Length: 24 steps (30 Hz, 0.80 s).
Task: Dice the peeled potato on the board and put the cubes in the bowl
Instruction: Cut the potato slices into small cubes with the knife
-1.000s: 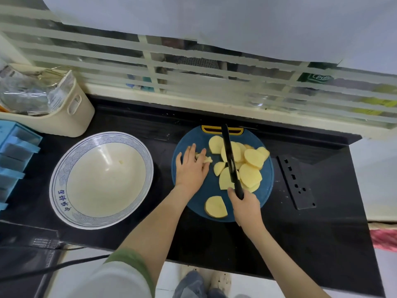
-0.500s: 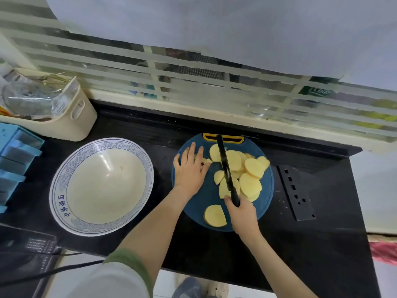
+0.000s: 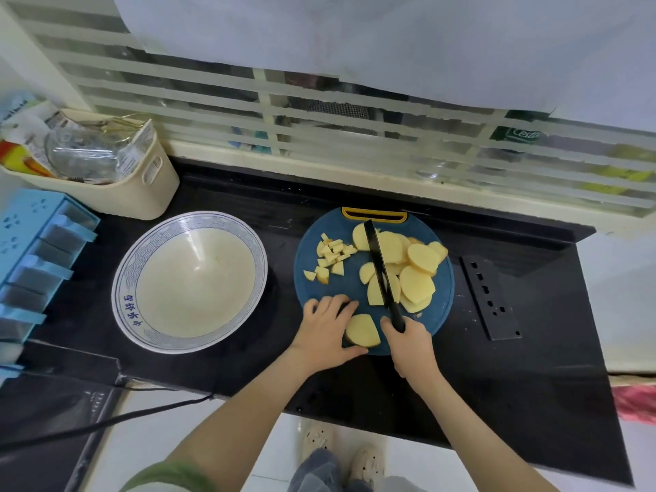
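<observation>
On the round dark-blue plastic cutting board (image 3: 309, 257), 1 thick pale-yellow potato piece (image 3: 362, 330) is gripped between thumb and curled fingers of the left hand (image 3: 328, 326). A black knife (image 3: 380, 271) is held by its handle in the closed right hand (image 3: 408, 340), with the blade laid over uncut slices (image 3: 415, 275) beyond it. A small heap of cubes (image 3: 330, 257) lies beyond the left hand. No cubes are seen in the white blue-rimmed ceramic bowl (image 3: 124, 278), left of that hand. Progress is judged early: most dicing and all transfer are outstanding.
</observation>
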Available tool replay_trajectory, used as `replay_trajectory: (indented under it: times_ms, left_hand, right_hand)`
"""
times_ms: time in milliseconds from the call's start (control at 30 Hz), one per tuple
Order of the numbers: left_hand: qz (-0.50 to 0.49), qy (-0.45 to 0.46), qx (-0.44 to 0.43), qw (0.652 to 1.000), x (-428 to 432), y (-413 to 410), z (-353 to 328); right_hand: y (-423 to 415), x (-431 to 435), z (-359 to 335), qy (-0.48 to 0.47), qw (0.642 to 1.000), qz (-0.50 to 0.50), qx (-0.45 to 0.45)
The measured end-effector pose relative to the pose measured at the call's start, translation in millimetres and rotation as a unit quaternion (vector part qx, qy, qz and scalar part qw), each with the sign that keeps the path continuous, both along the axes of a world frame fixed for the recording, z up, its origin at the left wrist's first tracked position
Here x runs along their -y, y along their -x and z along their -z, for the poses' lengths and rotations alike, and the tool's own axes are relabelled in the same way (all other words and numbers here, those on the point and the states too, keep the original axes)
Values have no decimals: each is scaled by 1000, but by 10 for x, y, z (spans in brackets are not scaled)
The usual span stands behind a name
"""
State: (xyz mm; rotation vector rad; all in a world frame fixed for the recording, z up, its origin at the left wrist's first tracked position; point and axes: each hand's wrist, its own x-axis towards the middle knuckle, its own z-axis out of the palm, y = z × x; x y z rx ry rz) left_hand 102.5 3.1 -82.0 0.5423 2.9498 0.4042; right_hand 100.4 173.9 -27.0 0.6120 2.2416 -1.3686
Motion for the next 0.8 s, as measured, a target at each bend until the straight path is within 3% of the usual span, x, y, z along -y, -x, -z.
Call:
replay_trajectory:
  times_ms: [167, 400, 633, 800]
  left_hand:
    - [-29, -39, -37, 998, -112, -65, -34]
    - [-89, 19, -37, 995, -154, -68, -57]
    - [-155, -42, 60, 985, -20, -3, -148]
    - [-162, -43, 65, 984, -26, -41, -184]
  right_hand:
    - [-170, -31, 6, -12, 999, -26, 17]
    - [-375, -51, -44, -16, 998, -44, 34]
    - [-485, -31, -60, -6, 995, -61, 82]
    - [-575, -6, -89, -15, 992, -65, 109]
